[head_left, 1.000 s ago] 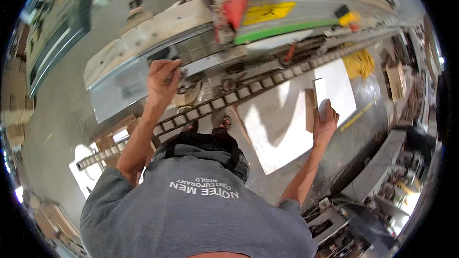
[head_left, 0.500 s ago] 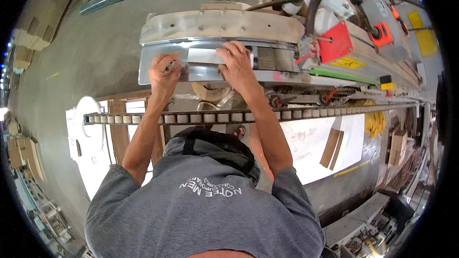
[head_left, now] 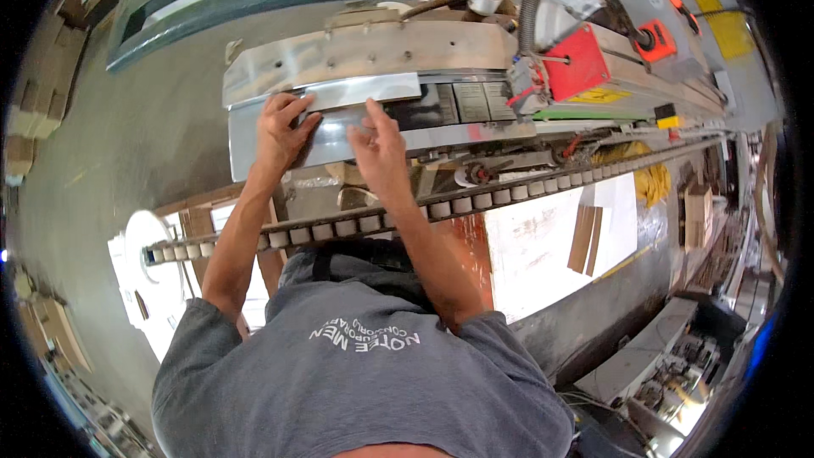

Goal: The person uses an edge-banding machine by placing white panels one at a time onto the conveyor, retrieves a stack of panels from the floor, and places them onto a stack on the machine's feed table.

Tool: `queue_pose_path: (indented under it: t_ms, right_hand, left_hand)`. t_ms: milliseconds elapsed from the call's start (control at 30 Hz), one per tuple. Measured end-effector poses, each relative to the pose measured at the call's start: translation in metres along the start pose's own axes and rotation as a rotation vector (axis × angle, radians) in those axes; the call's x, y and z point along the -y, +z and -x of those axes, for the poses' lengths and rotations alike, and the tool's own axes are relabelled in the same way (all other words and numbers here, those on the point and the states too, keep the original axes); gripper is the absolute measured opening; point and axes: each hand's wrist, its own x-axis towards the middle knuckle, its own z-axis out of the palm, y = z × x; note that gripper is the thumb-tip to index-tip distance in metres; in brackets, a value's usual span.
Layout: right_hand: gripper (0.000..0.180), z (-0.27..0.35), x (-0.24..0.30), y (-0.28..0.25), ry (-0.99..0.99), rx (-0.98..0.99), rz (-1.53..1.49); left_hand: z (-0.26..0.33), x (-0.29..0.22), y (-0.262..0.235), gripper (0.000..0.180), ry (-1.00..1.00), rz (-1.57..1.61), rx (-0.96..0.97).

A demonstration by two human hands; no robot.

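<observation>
A narrow, shiny pale strip (head_left: 369, 92) lies along the far raised edge of a metal machine bed (head_left: 250, 131). My left hand (head_left: 282, 129) is at the strip's left end, its fingers bent and the thumb apart from them. Whether its fingertips press on the strip or just rest beside it is hard to make out. Just below the strip's near edge is my right hand (head_left: 379, 151), index finger stretched out toward it, the other fingers loosely bent and slightly blurred. Nothing shows inside the right hand.
To the right stand a red machine plate (head_left: 577, 64) and a grey corrugated hose (head_left: 530, 13). A roller track (head_left: 441, 209) crosses between the bed and my body. Beyond the bed lies a dark green frame (head_left: 254, 8); a white board with brown strips (head_left: 585, 237) is at right.
The strip has shifted away from me against the far raised edge. My right hand has come back toward me and left, off the strip's right part. The whole view has turned slightly.
</observation>
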Motion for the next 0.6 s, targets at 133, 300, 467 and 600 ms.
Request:
queue_pose_path:
  t_ms: [133,300,467,600]
  right_hand:
    - [0.064,-0.002,-0.002,0.001,0.005,-0.024,-0.022]
    - [0.065,-0.003,0.012,-0.007,0.172,0.003,-0.023]
    - [0.065,-0.006,0.011,-0.025,0.220,-0.069,-0.020]
    - [0.065,-0.015,-0.003,-0.048,0.223,-0.105,-0.043]
  left_hand:
    - [-0.010,-0.006,0.005,0.030,0.038,0.037,0.011]
    - [-0.009,-0.014,0.007,0.029,0.025,0.034,0.065]
    - [-0.017,-0.034,0.024,0.028,0.025,0.054,0.082]
    - [-0.027,-0.056,0.046,0.027,0.016,0.074,0.092]
